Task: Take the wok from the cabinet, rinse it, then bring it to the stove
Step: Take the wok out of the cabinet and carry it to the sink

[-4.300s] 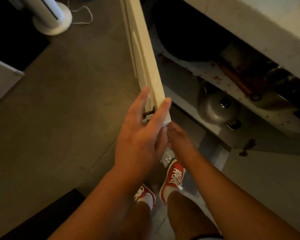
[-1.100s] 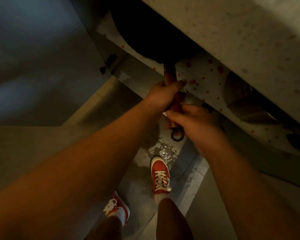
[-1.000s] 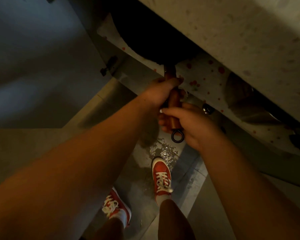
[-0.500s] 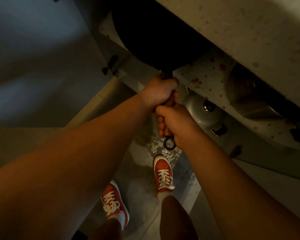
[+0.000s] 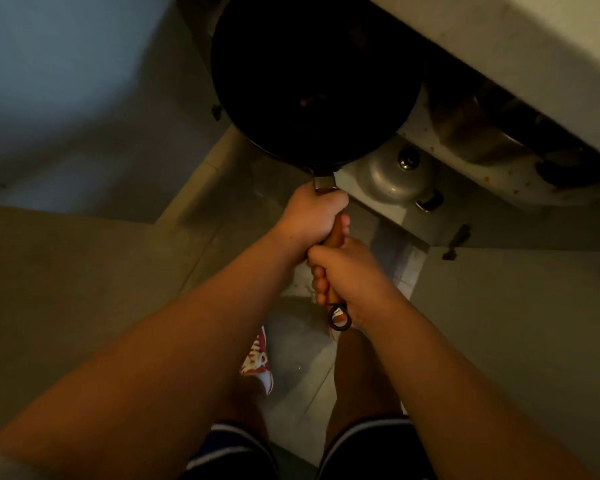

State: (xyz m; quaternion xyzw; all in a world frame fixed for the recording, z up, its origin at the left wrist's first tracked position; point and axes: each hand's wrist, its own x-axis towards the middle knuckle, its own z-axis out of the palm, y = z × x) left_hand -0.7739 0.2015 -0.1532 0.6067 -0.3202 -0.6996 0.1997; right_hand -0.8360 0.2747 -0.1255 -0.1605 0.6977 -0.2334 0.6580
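A large black wok (image 5: 312, 77) with a wooden handle hangs in front of the open cabinet (image 5: 471, 140), most of its bowl outside the shelf opening. My left hand (image 5: 312, 216) grips the handle just below the metal ferrule. My right hand (image 5: 347, 275) grips the lower part of the handle, above the black hanging ring (image 5: 339, 317). The wok's far rim is lost in shadow under the countertop.
The pale countertop edge (image 5: 534, 46) overhangs the wok at top right. A silver pot lid (image 5: 395, 174) lies on the lower shelf. The open cabinet door (image 5: 66, 98) stands at left. My legs and a red shoe (image 5: 257, 358) are on the grey floor below.
Both hands have pulled the wok outward from the shelf toward me; its bowl now shows almost whole. The grip on the handle is unchanged.
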